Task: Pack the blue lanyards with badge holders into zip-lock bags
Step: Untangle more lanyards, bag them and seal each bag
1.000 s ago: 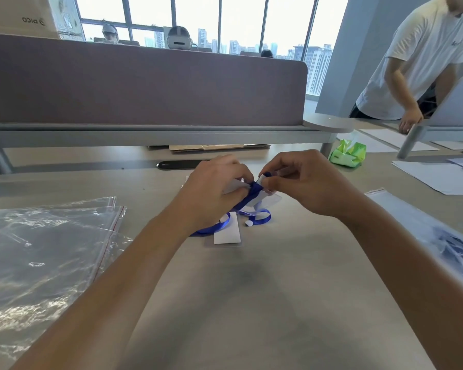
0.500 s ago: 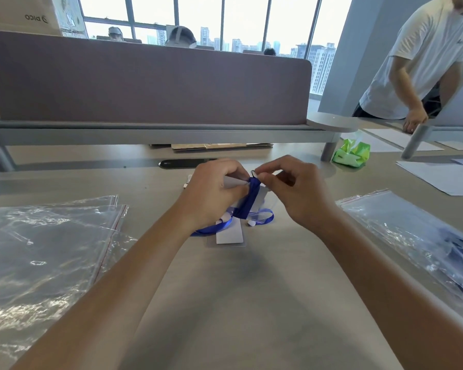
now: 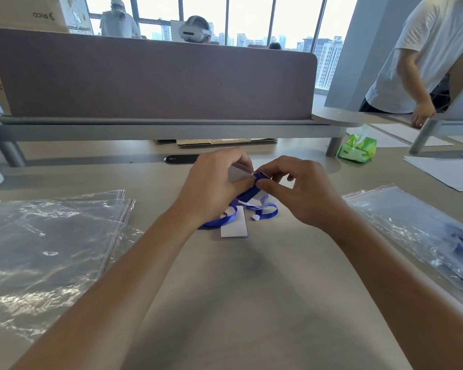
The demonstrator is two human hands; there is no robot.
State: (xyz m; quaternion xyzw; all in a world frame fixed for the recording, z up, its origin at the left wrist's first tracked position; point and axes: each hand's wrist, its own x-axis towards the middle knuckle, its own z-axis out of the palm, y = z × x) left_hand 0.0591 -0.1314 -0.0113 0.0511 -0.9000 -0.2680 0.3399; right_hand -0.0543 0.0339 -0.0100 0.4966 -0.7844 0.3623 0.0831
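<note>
A matt, grey-beige bench (image 3: 238, 303) runs under a mauve fabric-covered divider panel (image 3: 155, 76), with tall windows and a city skyline behind it; the smooth top gives slippery plastic and ribbon nothing to catch on, which probably suits the sorting work

At the middle of the bench the left hand (image 3: 211, 188) is closed around a stiff, clear plastic badge holder with a white card insert (image 3: 238, 173), raised off the surface and tilted so its top edge faces the other hand. The right hand (image 3: 302, 193) pinches the end of a flat, glossy blue ribbon lanyard (image 3: 251, 193) right at that edge, thumb and forefinger tight together. My guess is that the strap is being clipped to, or tidied against, the holder before bagging; the clip itself is hidden by the fingers. The rest of the ribbon droops in loose loops onto the bench just below the hands, limp and prone to tangling

Lying flat under those loops is a second clear badge holder with a white rectangular card (image 3: 234, 222), touching the ribbon, evidently waiting its turn

To the left, near at hand, sits a stack of empty, crinkled transparent zip-lock bags with red seal strips (image 3: 51, 241), mouths turned toward the worker's middle for easy reach. To the right lies a filled clear zip-lock bag showing dark blue contents (image 3: 425, 236), set well apart from the empties so finished and unfinished stay separate. Nothing from the pair in hand is in a bag yet
</note>
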